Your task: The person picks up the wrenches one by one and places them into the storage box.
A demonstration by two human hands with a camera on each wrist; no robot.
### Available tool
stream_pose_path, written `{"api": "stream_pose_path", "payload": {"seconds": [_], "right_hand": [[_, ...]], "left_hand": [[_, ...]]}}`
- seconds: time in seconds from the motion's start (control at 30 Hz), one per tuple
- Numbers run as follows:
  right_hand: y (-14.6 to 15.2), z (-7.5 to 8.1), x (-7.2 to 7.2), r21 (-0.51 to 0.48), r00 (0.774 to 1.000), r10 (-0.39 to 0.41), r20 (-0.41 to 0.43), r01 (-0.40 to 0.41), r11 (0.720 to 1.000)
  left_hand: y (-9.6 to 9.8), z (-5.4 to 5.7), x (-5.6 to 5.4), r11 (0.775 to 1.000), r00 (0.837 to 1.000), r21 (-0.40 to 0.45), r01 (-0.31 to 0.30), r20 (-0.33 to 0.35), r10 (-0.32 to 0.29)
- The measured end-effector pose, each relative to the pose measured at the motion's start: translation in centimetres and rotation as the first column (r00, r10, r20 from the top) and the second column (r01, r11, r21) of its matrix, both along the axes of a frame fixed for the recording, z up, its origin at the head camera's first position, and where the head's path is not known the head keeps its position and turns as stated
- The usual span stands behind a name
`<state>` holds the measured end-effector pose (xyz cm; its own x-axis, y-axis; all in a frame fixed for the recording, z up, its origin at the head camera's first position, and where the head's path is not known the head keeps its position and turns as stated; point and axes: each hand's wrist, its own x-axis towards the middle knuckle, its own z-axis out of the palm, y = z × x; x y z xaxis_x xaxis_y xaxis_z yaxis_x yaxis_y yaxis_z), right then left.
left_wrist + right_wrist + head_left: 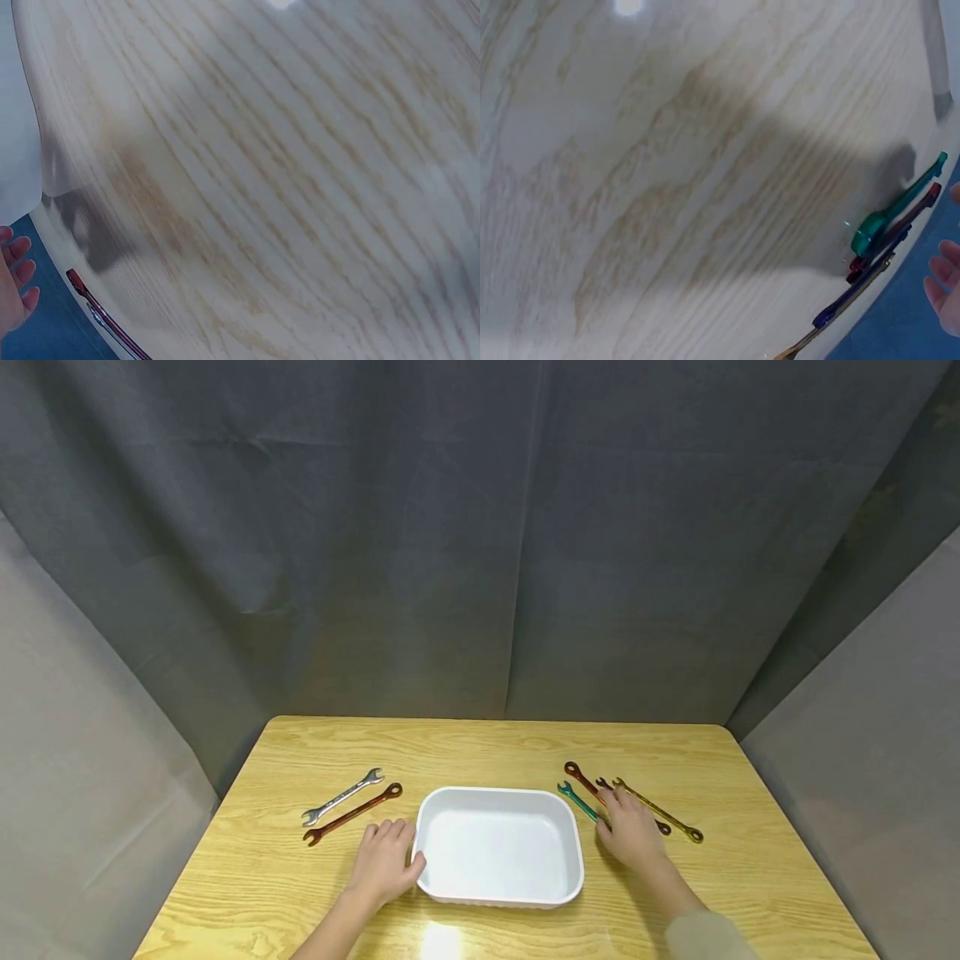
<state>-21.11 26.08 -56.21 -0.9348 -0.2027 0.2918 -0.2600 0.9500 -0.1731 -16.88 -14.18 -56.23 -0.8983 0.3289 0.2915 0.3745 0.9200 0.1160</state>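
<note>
- Broadly, the surface (480, 752) carries every item; its gloss suggests that a bumped piece could slide.
- Tray (498, 847): white, set between two groups of wrenches, long axis running left to right. A lopsided push at its left end might swing it askew.
- Left hand (385, 860): thumb over the tray's left rim, other fingers loosely bent outside it; whether they pinch the wall cannot be told.
- Right hand (633, 833): fingers reach down over the right group, parted from the thumb and apparently released, nothing visibly gripped. As the shafts lie close together, the likely fault is raking up two at once or dragging a neighbour out of line.
- Gold wrench (656, 808): outermost on the right; long axis slants from a far-left open end to a near-right ring.
- Brown wrench (352, 814): left of the tray; ring points far right, open end near left.
- Silver wrench (342, 796): just beyond the brown one, roughly parallel, both ends open.
- Purple wrench (663, 828), red wrench (587, 783), teal wrench (577, 800): partly hidden by the right hand, all slanting far-left to near-right; lengths uncertain. Such covered shafts could be mistaken by touch.
</note>
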Motion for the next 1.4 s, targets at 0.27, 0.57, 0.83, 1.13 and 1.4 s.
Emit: {"api": "stream_pose_path", "payload": {"seconds": [0.27,0.57,0.83,1.13,1.4], "right_hand": [[-0.5,-1.3,-0.2,0.016,1.000,0.004,0.022,-0.004,1.000],[-1.1,-2.1,-0.5,0.044,1.000,0.006,-0.002,-0.006,0.999],[-1.2,-2.6,-0.7,0.018,1.000,-0.002,0.014,0.002,1.000],[-1.3,-2.8,-0.6,-0.041,1.000,0.002,0.030,-0.001,0.999],[-1.6,-2.7,-0.7,-0.048,0.999,-0.006,0.050,0.009,0.999]], "left_hand": [[0.2,-0.5,-0.1,0.999,1.000,0.032,-0.014,0.017,0.014],[0.2,-0.6,-0.1,0.998,1.000,0.050,-0.024,0.014,0.023],[0.2,-0.7,-0.2,0.998,0.999,0.055,-0.031,0.013,0.030],[0.3,-0.6,0.0,0.997,0.998,0.055,-0.049,0.033,0.047],[0.3,-0.6,0.1,0.997,0.998,0.053,-0.055,0.038,0.053]]}}
